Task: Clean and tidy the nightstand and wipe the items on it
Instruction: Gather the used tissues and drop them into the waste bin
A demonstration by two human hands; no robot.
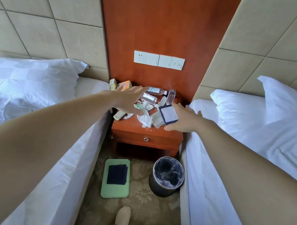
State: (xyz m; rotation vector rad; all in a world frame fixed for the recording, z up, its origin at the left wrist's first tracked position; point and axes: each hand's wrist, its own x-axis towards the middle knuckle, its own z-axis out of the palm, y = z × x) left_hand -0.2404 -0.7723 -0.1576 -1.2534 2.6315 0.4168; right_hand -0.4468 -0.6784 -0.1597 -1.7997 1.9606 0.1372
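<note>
The red-brown wooden nightstand (146,131) stands between two beds, littered with crumpled tissues (145,118), clear plastic bottles (149,98), a remote control (120,114), an orange box (125,85) and a phone handset (112,84). My left hand (128,99) hovers over the left of the clutter with straight, spread fingers, holding nothing. My right hand (185,120) reaches in from the right, its fingers and thumb around a dark blue-edged white square item (168,113) near the right edge.
A dark waste bin (167,175) with a plastic liner stands on the carpet below the nightstand, right. A green tray (116,178) with a dark folded cloth (117,173) lies left of it. White beds flank the narrow aisle. My shoe (122,217) is below.
</note>
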